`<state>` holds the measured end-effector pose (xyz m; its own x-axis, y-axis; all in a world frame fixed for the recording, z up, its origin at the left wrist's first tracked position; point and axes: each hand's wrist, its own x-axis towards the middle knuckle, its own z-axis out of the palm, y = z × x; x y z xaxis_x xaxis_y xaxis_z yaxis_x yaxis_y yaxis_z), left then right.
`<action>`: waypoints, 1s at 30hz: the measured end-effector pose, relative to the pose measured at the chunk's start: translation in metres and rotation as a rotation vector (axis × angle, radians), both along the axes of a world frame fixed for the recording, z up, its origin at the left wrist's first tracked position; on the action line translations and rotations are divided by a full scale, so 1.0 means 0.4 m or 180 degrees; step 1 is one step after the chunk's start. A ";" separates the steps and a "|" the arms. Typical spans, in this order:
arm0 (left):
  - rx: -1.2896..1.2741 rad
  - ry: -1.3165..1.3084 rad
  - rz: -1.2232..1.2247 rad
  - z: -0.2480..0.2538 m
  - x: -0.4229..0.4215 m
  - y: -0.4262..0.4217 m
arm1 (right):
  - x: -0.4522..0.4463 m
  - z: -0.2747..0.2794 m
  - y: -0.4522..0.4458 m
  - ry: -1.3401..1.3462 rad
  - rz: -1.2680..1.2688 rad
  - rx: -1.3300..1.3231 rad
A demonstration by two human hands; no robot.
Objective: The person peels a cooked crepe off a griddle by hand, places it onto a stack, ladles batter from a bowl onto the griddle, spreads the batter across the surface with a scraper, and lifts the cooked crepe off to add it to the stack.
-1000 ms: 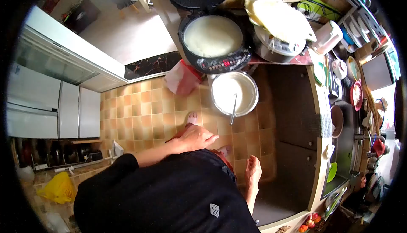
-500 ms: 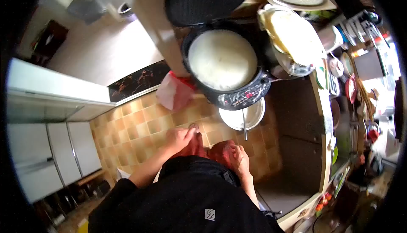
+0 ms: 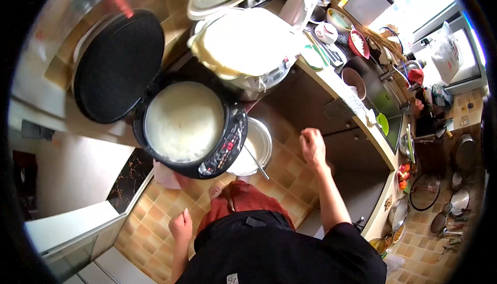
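My right hand [image 3: 312, 148] is raised in front of the brown cabinet doors, its fingers curled closed with nothing visible in them. Low on the left, my left hand [image 3: 180, 225] hangs beside my red trousers in a loose fist, thumb up, and nothing shows in it. Ahead of me an electric griddle [image 3: 215, 152] stands with its black lid [image 3: 119, 66] raised. A pale round flatbread [image 3: 185, 122] covers its plate. Partly under the griddle's edge is a white bucket [image 3: 266, 142] of pale batter, a metal handle [image 3: 256, 164] leaning out of it.
Behind the griddle, a stack of pale flatbreads [image 3: 243, 43] sits on a round base. The counter edge [image 3: 357, 105] runs along my right, crowded with a white kettle [image 3: 298, 10], a red strainer [image 3: 358, 43] and a brown bowl [image 3: 353, 83]. Tiled floor [image 3: 290, 180] lies below.
The view has swung right, so the griddle now appears further left. My hands have moved from near my thighs to wider apart, the right one raised toward the cabinets.
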<state>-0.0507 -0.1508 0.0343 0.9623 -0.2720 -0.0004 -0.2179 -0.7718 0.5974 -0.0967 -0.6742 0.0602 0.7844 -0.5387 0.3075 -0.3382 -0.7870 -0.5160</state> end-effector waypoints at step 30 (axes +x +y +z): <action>0.1492 0.1264 0.1758 -0.047 -0.197 0.088 | 0.550 -0.180 -0.740 0.0179 -0.0106 -0.2082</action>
